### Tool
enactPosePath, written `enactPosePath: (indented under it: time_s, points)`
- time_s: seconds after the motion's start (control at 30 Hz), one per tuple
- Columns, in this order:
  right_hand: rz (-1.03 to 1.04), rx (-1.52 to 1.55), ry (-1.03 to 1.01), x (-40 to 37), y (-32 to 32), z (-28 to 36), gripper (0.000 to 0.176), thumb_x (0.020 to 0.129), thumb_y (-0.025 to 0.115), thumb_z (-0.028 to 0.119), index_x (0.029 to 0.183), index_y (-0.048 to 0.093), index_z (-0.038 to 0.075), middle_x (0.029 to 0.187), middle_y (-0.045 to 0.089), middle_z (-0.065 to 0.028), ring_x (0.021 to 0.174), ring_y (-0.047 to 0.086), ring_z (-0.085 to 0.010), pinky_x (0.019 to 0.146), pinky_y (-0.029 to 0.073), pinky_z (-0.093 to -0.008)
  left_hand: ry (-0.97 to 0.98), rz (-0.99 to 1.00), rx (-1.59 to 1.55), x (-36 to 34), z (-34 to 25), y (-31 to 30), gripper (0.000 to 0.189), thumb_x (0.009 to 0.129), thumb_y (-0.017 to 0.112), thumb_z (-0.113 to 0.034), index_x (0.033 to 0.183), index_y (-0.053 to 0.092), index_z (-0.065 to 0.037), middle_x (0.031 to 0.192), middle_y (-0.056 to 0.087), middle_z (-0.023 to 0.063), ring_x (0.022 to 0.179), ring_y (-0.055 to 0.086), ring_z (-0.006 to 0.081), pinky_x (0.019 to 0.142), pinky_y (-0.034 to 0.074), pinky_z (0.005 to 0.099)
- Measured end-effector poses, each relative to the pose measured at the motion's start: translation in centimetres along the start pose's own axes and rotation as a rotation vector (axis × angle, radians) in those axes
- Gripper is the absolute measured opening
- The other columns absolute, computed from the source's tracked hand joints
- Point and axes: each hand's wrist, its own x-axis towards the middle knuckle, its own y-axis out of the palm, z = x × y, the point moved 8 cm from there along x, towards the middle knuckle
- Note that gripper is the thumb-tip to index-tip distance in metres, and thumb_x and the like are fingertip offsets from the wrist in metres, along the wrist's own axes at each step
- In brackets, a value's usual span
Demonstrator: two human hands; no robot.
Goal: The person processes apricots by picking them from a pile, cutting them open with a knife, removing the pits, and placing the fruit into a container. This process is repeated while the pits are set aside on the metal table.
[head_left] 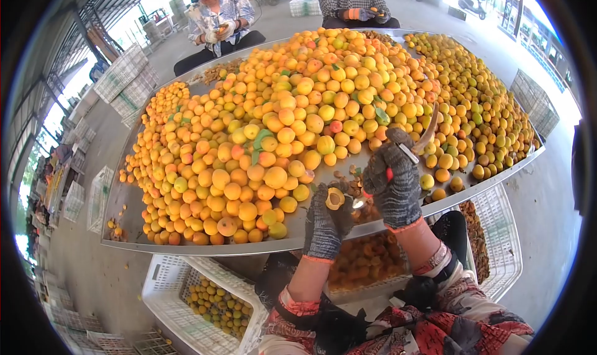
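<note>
Patterned sleeves [479, 305]; fruit [275, 177] on metal table [295, 232]; concrete floor [547, 230].

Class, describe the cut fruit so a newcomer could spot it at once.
Start at the big metal table, piled with orange fruit. At its near edge, the grey-gloved left hand holds the cut fruit. Its open, brownish inside faces the camera, whereas the pile beyond shows smooth, rounded skins.

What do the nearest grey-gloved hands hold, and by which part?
Left hand: cut, round orange fruit, by its outside. Right hand: tool with curved tan end, near its silvery metal band; exact grip hidden.
</note>
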Motion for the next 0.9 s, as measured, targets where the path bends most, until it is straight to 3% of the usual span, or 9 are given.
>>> enactPosePath:
  time_s: [0.1,0.17,0.37,0.57,0.67,0.73,0.8,0.83,0.9]
  points:
    - [0.046,0.020,0.005,0.6,1.2,-0.8,0.031,0.085,0.053,0.016,0.114,0.044,0.012,0.060,0.042,-0.0003,0.044,0.039,-0.0097,0.041,0.035,-0.0253,0.045,-0.003,0.043,1.1,0.2,-1.5,0.039,0.088,0.047,-0.038,0.099,0.057,-0.003,0.089,0.059,0.0079,0.075,0.057,0.0158,0.060,0.051,0.0259]
    - [0.044,0.047,0.000,0.6,1.4,-1.5,0.031,0.085,0.053,0.015,0.114,0.044,0.012,0.060,0.042,0.0000,0.044,0.039,-0.0095,0.042,0.035,-0.0249,0.376,0.033,0.978,2.1,-1.1,-2.6,0.039,0.082,0.054,-0.019,0.113,0.044,0.002,0.101,0.057,0.0119,0.092,0.056,0.0256,0.079,0.045,0.0311]
    - [0.030,0.030,-0.035,0.4,0.8,-2.8,0.032,0.084,0.054,0.016,0.115,0.044,0.013,0.063,0.043,0.0012,0.045,0.038,-0.0083,0.042,0.034,-0.0235,0.192,-0.133,0.568,3.4,0.9,-5.9,0.054,0.072,0.065,-0.019,0.116,0.043,0.003,0.107,0.054,0.0220,0.097,0.055,0.0316,0.084,0.043,0.0359]
    - [0.003,0.157,0.100,1.5,0.2,-4.0,0.029,0.085,0.053,0.015,0.112,0.044,0.009,0.061,0.042,0.0003,0.048,0.037,-0.0084,0.043,0.033,-0.0230,0.370,0.043,0.787,2.6,-0.3,-4.2,0.058,0.070,0.067,-0.015,0.119,0.041,0.001,0.110,0.052,0.0241,0.101,0.053,0.0326,0.086,0.042,0.0369]
    - [0.086,0.216,0.145,1.7,0.0,-4.8,0.030,0.085,0.053,0.013,0.113,0.043,0.010,0.064,0.044,0.0001,0.051,0.040,-0.0093,0.044,0.035,-0.0228,0.222,0.015,0.584,2.6,-0.1,-4.0,0.037,0.086,0.051,-0.035,0.105,0.053,-0.004,0.099,0.054,0.0099,0.081,0.055,0.0169,0.071,0.048,0.0272]
    - [0.157,0.251,0.122,1.3,0.4,-5.0,0.031,0.085,0.053,0.012,0.114,0.043,0.009,0.066,0.045,-0.0004,0.053,0.043,-0.0103,0.046,0.037,-0.0228,0.136,-0.010,0.591,3.3,0.5,-5.0,0.041,0.081,0.057,-0.024,0.114,0.045,-0.002,0.107,0.052,0.0136,0.089,0.055,0.0218,0.077,0.046,0.0314]
    - [0.192,0.137,0.092,0.3,0.6,-5.4,0.031,0.082,0.055,0.014,0.112,0.047,0.009,0.077,0.052,-0.0030,0.067,0.051,-0.0133,0.058,0.043,-0.0251,0.046,-0.037,0.605,3.4,1.0,-5.6,0.054,0.076,0.062,-0.012,0.123,0.037,-0.001,0.116,0.049,0.0173,0.097,0.054,0.0268,0.083,0.045,0.0356]
    - [0.317,-0.323,-0.042,-0.1,0.9,-5.1,0.031,0.079,0.060,0.021,0.107,0.054,0.009,0.092,0.057,-0.0062,0.083,0.054,-0.0177,0.073,0.044,-0.0282,0.031,-0.070,0.584,3.3,1.0,-5.8,0.053,0.077,0.061,-0.014,0.123,0.037,-0.001,0.116,0.049,0.0169,0.097,0.054,0.0265,0.082,0.045,0.0359]
    - [0.412,-0.702,-0.225,-1.6,-0.1,-5.9,0.030,0.078,0.063,0.022,0.104,0.057,0.009,0.096,0.057,-0.0067,0.087,0.054,-0.0190,0.076,0.043,-0.0299,0.003,-0.131,0.536,3.1,1.1,-5.6,0.052,0.079,0.060,-0.018,0.123,0.037,-0.002,0.115,0.049,0.0162,0.096,0.054,0.0258,0.081,0.045,0.0364]
